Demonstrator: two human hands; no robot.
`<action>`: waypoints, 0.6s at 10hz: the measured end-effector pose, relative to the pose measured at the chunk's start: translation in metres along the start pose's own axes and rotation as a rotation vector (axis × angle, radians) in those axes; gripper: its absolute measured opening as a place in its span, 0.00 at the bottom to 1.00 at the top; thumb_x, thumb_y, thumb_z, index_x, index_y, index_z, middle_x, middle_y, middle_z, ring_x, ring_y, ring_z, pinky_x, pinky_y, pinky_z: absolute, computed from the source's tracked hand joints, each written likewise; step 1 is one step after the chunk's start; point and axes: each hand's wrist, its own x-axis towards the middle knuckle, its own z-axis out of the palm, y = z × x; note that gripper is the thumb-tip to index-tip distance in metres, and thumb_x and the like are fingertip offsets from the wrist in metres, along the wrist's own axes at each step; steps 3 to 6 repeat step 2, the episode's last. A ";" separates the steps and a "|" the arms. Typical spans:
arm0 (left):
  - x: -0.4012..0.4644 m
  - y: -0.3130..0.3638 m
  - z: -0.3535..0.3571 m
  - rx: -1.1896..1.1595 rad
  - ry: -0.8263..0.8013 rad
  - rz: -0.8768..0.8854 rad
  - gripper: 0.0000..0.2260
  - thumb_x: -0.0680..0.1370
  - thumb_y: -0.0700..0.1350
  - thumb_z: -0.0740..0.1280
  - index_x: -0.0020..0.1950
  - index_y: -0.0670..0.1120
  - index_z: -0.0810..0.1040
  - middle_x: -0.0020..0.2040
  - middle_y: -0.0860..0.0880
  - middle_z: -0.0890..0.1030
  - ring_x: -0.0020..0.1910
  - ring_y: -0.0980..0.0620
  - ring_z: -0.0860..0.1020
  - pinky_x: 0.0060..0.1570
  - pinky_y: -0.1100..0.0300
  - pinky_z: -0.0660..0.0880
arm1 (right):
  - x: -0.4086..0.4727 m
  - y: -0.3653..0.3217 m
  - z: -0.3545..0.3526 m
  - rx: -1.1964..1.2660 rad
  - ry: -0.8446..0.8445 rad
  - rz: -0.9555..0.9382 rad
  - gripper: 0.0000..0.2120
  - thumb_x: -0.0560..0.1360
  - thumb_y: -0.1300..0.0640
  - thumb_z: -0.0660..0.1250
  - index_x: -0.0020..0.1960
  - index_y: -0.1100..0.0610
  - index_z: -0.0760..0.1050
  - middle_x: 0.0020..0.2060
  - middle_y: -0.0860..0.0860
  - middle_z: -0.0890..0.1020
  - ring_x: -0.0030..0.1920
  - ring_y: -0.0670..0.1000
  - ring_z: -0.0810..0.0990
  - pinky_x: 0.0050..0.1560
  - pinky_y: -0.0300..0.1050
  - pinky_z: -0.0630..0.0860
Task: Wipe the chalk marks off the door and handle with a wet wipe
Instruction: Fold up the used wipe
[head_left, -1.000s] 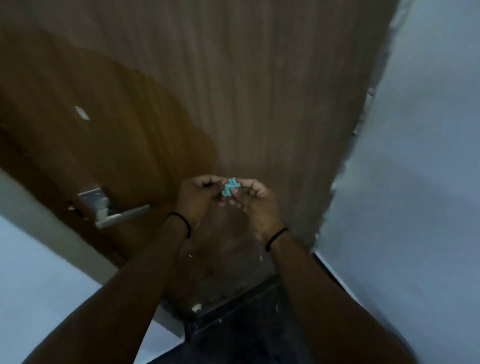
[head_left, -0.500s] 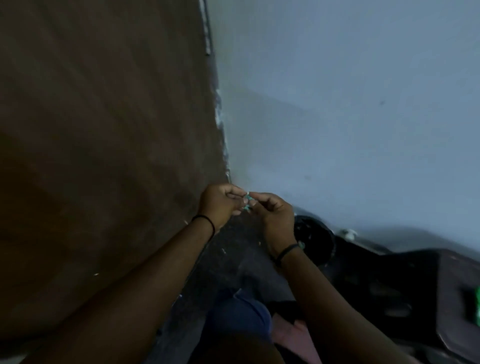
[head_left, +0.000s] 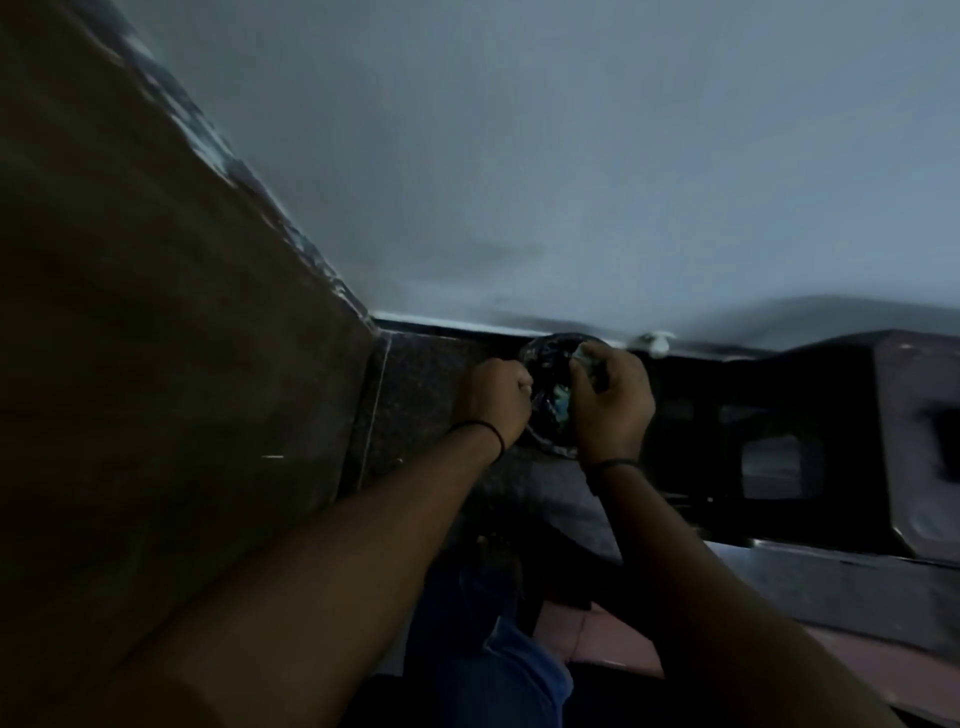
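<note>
The brown wooden door (head_left: 156, 364) fills the left side; its handle is out of view. My two hands hang side by side over a dark round bin (head_left: 546, 448) on the floor by the wall. My right hand (head_left: 613, 405) is curled, with a small teal scrap of the wet wipe (head_left: 583, 353) pinched at its fingertips. A teal patch (head_left: 561, 406) also shows beside its palm, though I cannot tell whether it is held or lies in the bin. My left hand (head_left: 496, 397) is a closed fist at the bin's left rim, with nothing visible in it.
A pale wall (head_left: 571, 156) rises behind the bin. A dark piece of furniture (head_left: 779, 415) stands to the right on the dark floor. A small white object (head_left: 657, 342) sits at the wall's foot. My leg in blue trousers (head_left: 493, 654) is below.
My view has swung right, from the door and its handle to the floor corner. My hands have moved with the crumpled wipe from in front of the door to above the bin.
</note>
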 end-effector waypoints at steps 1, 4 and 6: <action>0.026 -0.024 0.025 0.123 -0.032 0.066 0.07 0.75 0.39 0.68 0.50 0.43 0.83 0.50 0.40 0.82 0.50 0.40 0.79 0.52 0.50 0.76 | 0.015 0.042 0.020 0.026 -0.145 0.226 0.18 0.69 0.61 0.75 0.59 0.56 0.80 0.54 0.51 0.83 0.55 0.49 0.80 0.59 0.33 0.71; 0.042 -0.039 0.044 0.151 -0.053 0.041 0.09 0.76 0.40 0.68 0.55 0.40 0.81 0.52 0.39 0.80 0.51 0.38 0.78 0.54 0.49 0.75 | 0.021 0.071 0.028 0.035 -0.166 0.357 0.20 0.69 0.60 0.75 0.60 0.52 0.79 0.55 0.49 0.83 0.56 0.47 0.80 0.61 0.45 0.75; 0.042 -0.039 0.044 0.151 -0.053 0.041 0.09 0.76 0.40 0.68 0.55 0.40 0.81 0.52 0.39 0.80 0.51 0.38 0.78 0.54 0.49 0.75 | 0.021 0.071 0.028 0.035 -0.166 0.357 0.20 0.69 0.60 0.75 0.60 0.52 0.79 0.55 0.49 0.83 0.56 0.47 0.80 0.61 0.45 0.75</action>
